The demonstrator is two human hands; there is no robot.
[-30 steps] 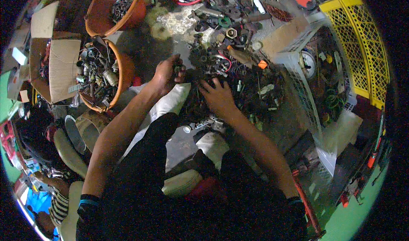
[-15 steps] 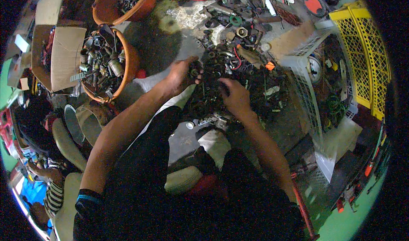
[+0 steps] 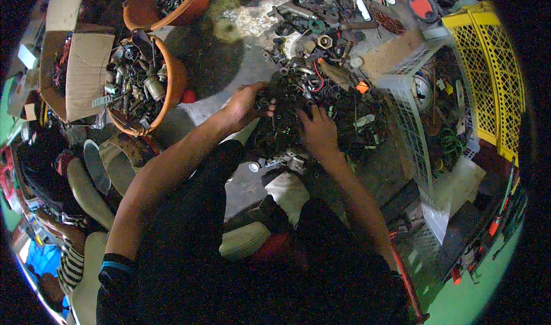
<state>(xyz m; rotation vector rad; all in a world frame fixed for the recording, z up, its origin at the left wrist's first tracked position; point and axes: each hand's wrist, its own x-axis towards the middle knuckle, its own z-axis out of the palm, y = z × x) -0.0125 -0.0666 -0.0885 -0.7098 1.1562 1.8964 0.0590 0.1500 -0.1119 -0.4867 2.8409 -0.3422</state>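
Note:
A heap of dark, greasy metal parts (image 3: 281, 131) lies on the floor in front of me. My left hand (image 3: 242, 107) is at the heap's left side, its fingers curled round a small dark metal part (image 3: 263, 103) whose exact kind is too dim to tell. On the near right of the heap rests my right hand (image 3: 319, 131), fingers apart and bent down onto the parts. Nothing shows in its grip, though the fingertips are partly lost among the dark pieces. Just beyond my hands lie a large brass-coloured nut (image 3: 325, 41) and a looped red wire (image 3: 317, 77).
At left stand two orange tubs of metal parts, a nearer tub (image 3: 179, 84) and a farther tub (image 3: 129, 9), beside an open cardboard box (image 3: 90, 75). White plastic crates (image 3: 408, 127) and a yellow crate (image 3: 488, 78) are at right. Another person's striped sleeve (image 3: 70, 266) shows at lower left.
My right hand's fingers have spread and come down onto the heap; they were curled closer together before. My left hand stays at nearly the same spot, still round the dark part.

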